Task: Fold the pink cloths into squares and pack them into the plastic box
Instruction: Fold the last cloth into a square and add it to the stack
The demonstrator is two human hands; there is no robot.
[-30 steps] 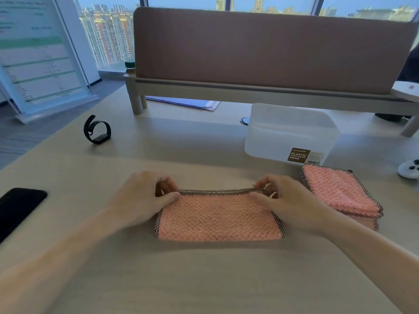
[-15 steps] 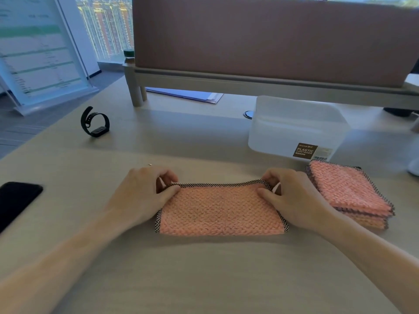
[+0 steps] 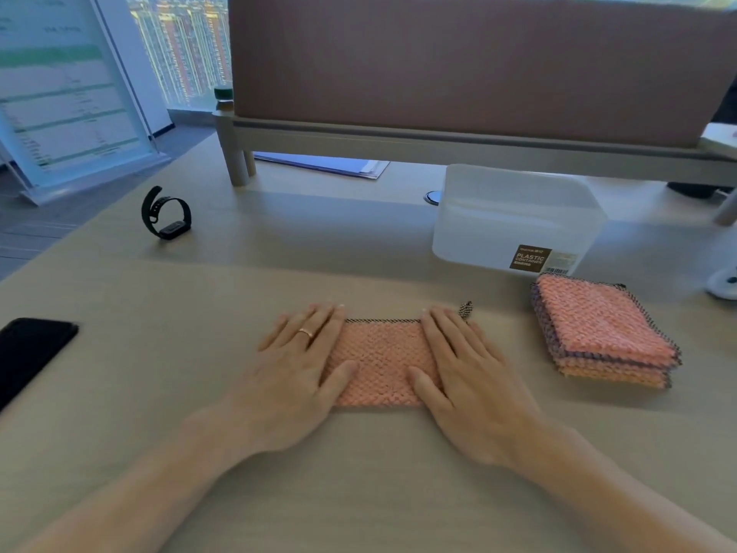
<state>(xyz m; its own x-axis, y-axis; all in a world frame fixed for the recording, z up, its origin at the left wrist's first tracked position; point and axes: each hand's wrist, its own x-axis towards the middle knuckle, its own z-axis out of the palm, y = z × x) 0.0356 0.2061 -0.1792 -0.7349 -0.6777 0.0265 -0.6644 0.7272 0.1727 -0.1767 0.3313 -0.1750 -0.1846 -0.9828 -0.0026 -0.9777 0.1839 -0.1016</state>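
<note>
A pink cloth (image 3: 382,361) with a dark checked edge lies folded to a long rectangle on the table in front of me. My left hand (image 3: 297,371) rests flat on its left end, fingers spread. My right hand (image 3: 464,369) lies flat on its right end, and a small checked loop sticks out beyond the fingertips. Neither hand grips anything. A stack of pink cloths (image 3: 600,333) folded into squares sits to the right. Behind it stands the translucent plastic box (image 3: 514,217) with a brown label, nothing visible inside.
A black phone (image 3: 30,353) lies at the table's left edge. A black wristband (image 3: 165,213) stands at the back left. A raised shelf with a brown divider panel (image 3: 458,65) spans the back, papers (image 3: 331,167) under it. A white object (image 3: 724,281) sits far right.
Both hands have let go of the cloth's far corners and now lie flat and open on its two ends, pressing it down. The view has tilted slightly downward.
</note>
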